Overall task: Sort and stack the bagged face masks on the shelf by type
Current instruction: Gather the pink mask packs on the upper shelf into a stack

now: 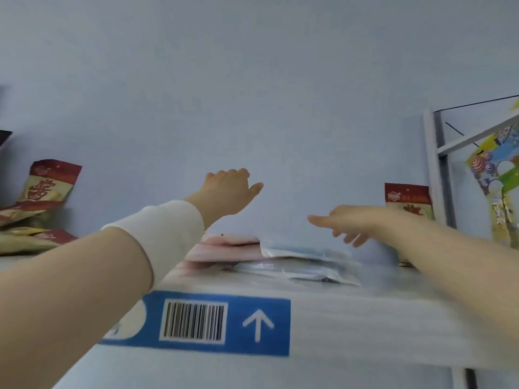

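- Left hand [233,189]: raised above the shelf [365,318], fingers stretched forward, thumb out to the side. It holds nothing. A white wrist band [165,234] sits on the forearm behind it.
- Right hand [354,220]: fingers spread and loosely drooping, empty, hovering over the right end of the bags without touching them.
- Pink bagged masks [224,245]: stacked flat on the shelf, below the left hand and partly hidden by the left wrist.
- Blue bagged masks [303,256]: in clear bags just beside the pink stack, overlapping its right edge.
- Snack bags [47,186]: piled at the far left, one leaning upright.
- Blue barcode label [196,321]: on the shelf's front edge, with a white arrow.
- Red snack bag [407,197]: upright behind the right hand, against a white post [432,164].
- Colourful pack [497,178]: beyond the post.
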{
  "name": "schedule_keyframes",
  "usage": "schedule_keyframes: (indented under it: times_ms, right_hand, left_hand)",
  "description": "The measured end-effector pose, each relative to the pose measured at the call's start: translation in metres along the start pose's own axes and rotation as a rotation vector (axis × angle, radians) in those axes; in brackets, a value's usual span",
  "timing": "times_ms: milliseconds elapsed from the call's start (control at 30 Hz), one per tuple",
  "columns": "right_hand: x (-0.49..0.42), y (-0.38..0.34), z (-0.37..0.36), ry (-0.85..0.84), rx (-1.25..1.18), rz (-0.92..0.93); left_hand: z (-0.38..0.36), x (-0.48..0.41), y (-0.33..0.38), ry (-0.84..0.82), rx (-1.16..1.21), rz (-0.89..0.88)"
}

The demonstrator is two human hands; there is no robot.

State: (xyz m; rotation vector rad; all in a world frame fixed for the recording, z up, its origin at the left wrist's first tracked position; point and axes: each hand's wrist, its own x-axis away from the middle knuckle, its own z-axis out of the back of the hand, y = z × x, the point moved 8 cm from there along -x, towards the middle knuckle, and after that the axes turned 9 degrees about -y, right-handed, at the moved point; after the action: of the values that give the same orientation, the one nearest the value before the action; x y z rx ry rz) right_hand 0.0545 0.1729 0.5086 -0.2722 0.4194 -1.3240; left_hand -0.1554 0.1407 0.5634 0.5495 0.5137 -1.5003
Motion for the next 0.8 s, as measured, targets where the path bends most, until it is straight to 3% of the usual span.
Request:
schedule_keyframes:
  times_ms: [200, 400, 500, 633, 700, 800]
  right_hand:
    - [-0.056, -0.009, -0.024, -0.195, -0.020, -0.050]
    - [-0.078, 0.002, -0.035, -0.219, -0.251, -0.032]
    - [-0.081, 0.008, -0.028, -0.130, -0.454, 0.021]
    - [-0.071, 0.001, 0.027, 0.195, -0.776, 0.281]
    - [-0.066, -0.003, 0.043, 0.301, -0.879, 0.386]
    - [-0.067, -0.014, 0.038, 0.320, -0.872, 0.443]
  left_hand:
    - [-0.045, -0.039, -0.009, -0.125, -0.020, 0.109]
    - [-0.068, -0.029, -0.007, -0.338, 0.212, 0.140]
    - [-0.073, -0.023, -0.008, -0.413, 0.276, 0.162]
    - [-0.066, -0.019, 0.002, -0.352, 0.489, 0.164]
    - [-0.063, -0.020, 0.009, -0.328, 0.758, 0.151]
    - [-0.063, -0.018, 0.027, -0.389, 1.196, 0.026]
